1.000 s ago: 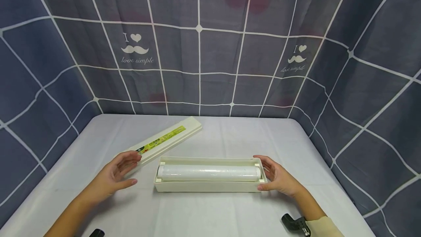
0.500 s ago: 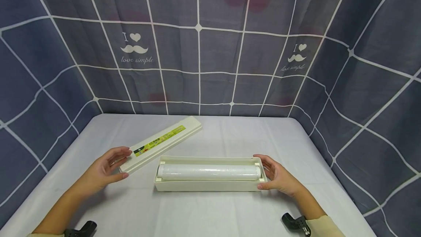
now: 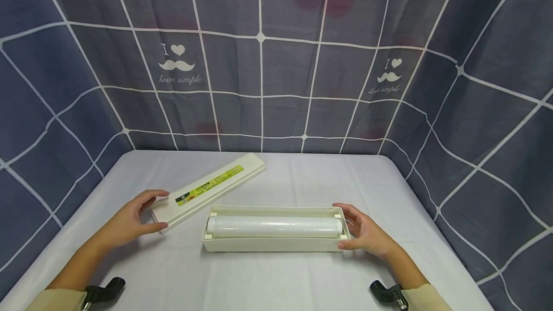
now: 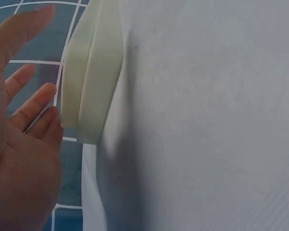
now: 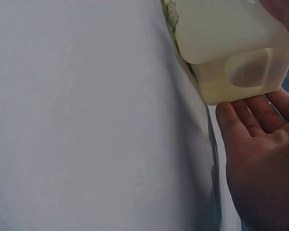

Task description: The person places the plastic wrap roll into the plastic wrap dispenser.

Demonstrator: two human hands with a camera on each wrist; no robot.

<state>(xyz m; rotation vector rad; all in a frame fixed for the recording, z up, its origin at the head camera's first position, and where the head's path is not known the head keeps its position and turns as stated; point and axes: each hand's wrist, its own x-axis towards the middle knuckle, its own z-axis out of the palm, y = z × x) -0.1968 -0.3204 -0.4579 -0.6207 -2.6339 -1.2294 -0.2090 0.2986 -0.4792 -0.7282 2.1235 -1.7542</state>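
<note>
A long cream plastic box (image 3: 272, 245) lies crosswise in front of me with a shiny roll of cling film (image 3: 276, 227) inside. My right hand (image 3: 367, 235) holds its right end, thumb on the front wall and fingers round the back. The right wrist view shows the box's end wall (image 5: 216, 82) above the fingers. Its matching lid (image 3: 229, 188), with a yellow-green printed label, lies slanted behind and to the left. At the lid's near end is my left hand (image 3: 125, 222), thumb and fingers spread on either side. In the left wrist view a gap shows between the thumb and the lid (image 4: 98, 82).
A white cloth (image 3: 276, 277) covers the table. Dark blue-grey checked curtains (image 3: 281, 71) close off the back and both sides. Black wrist-worn camera mounts (image 3: 103, 292) hang at both sleeves, low over the table.
My left hand has moved left and back from over the lid to its near end. That end of the lid now shows beyond the fingers. Box and right hand stay in place.
</note>
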